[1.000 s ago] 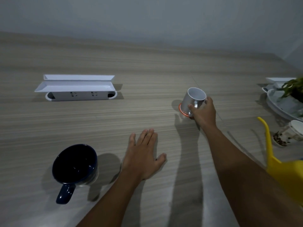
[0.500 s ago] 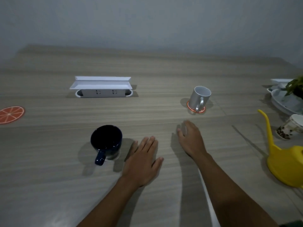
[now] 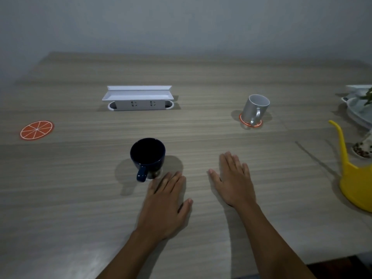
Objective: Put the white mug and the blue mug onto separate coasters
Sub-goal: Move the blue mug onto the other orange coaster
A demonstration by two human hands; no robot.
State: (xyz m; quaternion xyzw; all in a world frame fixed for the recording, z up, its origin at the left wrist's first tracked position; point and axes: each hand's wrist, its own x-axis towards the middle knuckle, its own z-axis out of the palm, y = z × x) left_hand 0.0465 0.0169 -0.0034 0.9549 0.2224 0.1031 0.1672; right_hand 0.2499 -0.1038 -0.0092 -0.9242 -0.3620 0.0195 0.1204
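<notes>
Wood-grain laminate table (image 3: pixel 80 198) is shown under the left hand (image 3: pixel 165 206) and right hand (image 3: pixel 235 182), both laid flat with fingers spread and nothing held. The glossy, rounded blue mug (image 3: pixel 148 157) stands just beyond the left fingertips (image 3: pixel 171 176), off any coaster; a handle grasp and carry is judged next. Farther out, the cylindrical white mug (image 3: pixel 254 109) is seated on a red-rimmed coaster (image 3: pixel 250 124) beyond the right fingers, and a flat orange-slice coaster (image 3: pixel 37 130) lies far left.

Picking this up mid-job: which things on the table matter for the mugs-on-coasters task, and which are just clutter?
Job things:
white mug, on a coaster
blue mug, on the bare table
orange coaster, free

Clutter:
socket box
yellow watering can
plant tray
</notes>
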